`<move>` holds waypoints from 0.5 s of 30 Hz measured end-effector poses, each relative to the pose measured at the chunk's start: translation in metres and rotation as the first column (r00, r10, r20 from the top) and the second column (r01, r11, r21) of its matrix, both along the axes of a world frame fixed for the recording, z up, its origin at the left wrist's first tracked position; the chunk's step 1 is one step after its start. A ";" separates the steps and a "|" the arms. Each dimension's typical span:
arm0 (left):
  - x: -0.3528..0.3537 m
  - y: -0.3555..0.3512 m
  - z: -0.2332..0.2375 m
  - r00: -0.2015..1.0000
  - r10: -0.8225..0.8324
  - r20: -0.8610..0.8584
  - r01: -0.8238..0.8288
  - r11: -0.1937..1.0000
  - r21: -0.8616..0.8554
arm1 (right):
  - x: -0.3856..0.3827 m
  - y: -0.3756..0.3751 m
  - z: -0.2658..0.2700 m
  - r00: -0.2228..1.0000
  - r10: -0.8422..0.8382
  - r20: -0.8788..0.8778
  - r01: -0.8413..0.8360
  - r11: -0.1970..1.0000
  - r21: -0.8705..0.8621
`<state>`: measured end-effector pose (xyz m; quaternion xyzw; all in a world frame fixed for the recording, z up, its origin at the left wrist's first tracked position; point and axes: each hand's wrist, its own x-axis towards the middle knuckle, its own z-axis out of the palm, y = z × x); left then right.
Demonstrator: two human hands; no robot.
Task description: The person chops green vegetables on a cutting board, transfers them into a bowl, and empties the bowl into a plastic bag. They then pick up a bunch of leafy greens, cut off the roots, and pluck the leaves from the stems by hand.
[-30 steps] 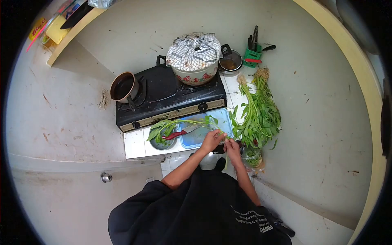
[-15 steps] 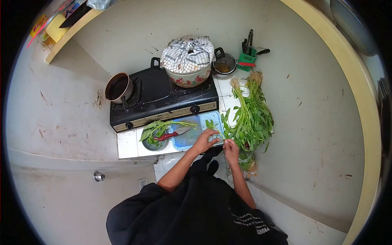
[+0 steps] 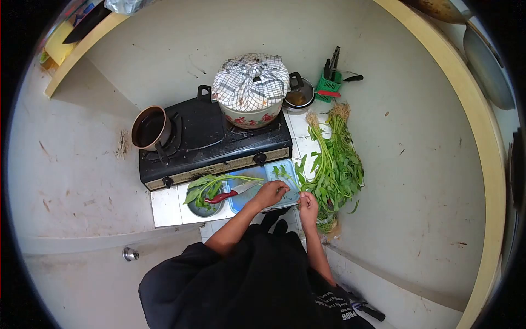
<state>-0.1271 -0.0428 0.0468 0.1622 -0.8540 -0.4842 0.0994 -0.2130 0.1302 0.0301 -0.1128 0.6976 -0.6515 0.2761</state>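
Observation:
My left hand [image 3: 272,193] is over the front of the blue plastic tray [image 3: 241,202], its thumb and fingers drawn together; anything between them is too small to make out. Just right of it, my right hand [image 3: 308,205] pinches at the tray's right corner, apparently on the end of a thin green stem. Leafy pieces [image 3: 281,171] lie in the tray's right part. A red-handled knife [image 3: 222,196] rests across the tray's left edge and a grey bowl [image 3: 204,210] of greens. Beside my right hand lies a large bunch of leafy greens [image 3: 335,164], roots toward the wall.
Behind the tray stands a black two-burner stove [image 3: 219,156] with a cloth-covered pot [image 3: 249,116] and a saucepan [image 3: 150,129]. A strainer bowl [image 3: 299,94] and a green utensil basket [image 3: 329,85] are at the back right. Walls close in on both sides.
My left hand has drawn its fingers closer together and dropped slightly. Both hands are still near the tray's right corner. The view has shifted a little.

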 end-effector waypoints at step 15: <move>-0.036 -0.010 -0.006 0.901 0.328 0.283 -0.212 0.904 -0.371 | 0.019 -0.033 0.009 0.944 -0.169 -0.284 0.204 0.974 0.099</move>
